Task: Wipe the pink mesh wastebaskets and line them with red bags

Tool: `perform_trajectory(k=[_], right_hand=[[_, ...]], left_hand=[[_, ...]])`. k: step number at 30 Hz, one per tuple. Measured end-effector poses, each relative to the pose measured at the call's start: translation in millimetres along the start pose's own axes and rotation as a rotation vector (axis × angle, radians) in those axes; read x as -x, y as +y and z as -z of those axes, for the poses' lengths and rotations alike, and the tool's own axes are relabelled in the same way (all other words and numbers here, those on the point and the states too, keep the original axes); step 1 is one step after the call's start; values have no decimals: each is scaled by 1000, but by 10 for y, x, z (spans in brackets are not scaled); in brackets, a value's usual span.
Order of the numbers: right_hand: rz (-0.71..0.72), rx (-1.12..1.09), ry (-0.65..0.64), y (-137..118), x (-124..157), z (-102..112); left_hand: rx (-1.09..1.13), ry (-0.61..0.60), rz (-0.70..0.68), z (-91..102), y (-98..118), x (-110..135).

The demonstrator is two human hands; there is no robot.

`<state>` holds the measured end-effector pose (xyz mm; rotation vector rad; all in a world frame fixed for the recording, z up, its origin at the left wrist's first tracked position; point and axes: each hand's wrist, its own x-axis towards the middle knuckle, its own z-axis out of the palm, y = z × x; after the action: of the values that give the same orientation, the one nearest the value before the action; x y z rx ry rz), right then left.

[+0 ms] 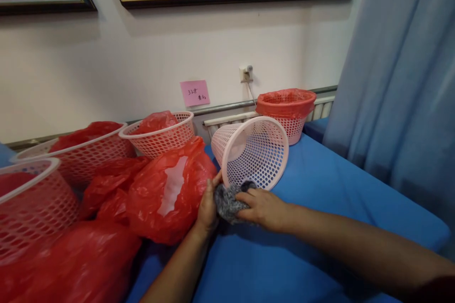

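Note:
A grey crumpled cloth (227, 199) lies on the blue table (320, 189), held between both hands. My right hand (265, 208) is closed on its right side, fingers curled into the fabric. My left hand (207, 208) grips its left edge, thumb up beside a red plastic bag (167, 194). Just behind the cloth a pink mesh basket (254, 149) lies on its side, its open mouth facing me and holding nothing.
Several pink baskets with red bags stand at the left (158, 137) (31, 203). One lined basket (286, 109) stands upright by the wall. Loose red bags pile at the front left (64, 265). A blue curtain (398, 80) hangs on the right.

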<state>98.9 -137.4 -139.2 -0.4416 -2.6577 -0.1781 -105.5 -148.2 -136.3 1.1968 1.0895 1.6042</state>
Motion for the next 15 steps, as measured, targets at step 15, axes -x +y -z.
perform_trajectory(k=[15], right_hand=[[-817,105,234,1411,950,484]], left_hand=[[-93,88,-50,-95,114,14]])
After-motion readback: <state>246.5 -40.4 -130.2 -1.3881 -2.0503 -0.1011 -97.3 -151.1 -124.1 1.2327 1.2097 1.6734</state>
